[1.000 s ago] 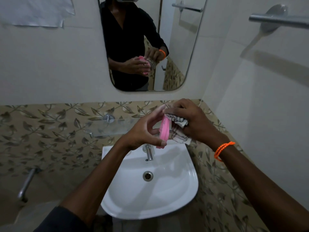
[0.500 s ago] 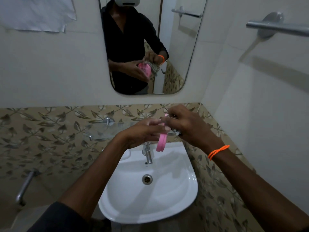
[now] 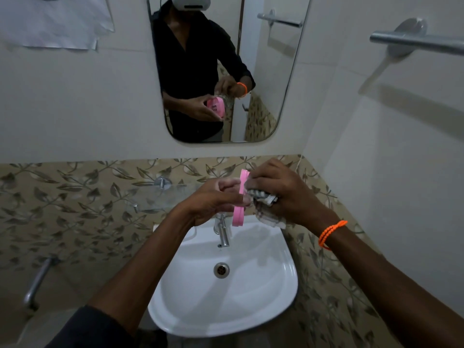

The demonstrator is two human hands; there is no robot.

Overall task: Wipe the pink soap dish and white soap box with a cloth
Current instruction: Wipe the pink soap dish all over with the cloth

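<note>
Two hands met above the sink (image 3: 263, 310), with the dish (image 3: 239, 200) between them. The left hand (image 3: 213, 199) held the dish on edge, its grip curled round the left face, so that the right face stood open to the cloth (image 3: 263, 197). The right hand (image 3: 283, 192) had its grip bunched on the cloth and pressed it against that face, likely so the wad could rub while the dish was braced from behind. Working over the sink would probably let any drips fall into it. The mirror (image 3: 283, 71) showed the dish's slotted base. The white soap box could not be seen. No brand, label or writing could be read on the dish, the cloth or the paper (image 3: 55, 21) on the far wall.
</note>
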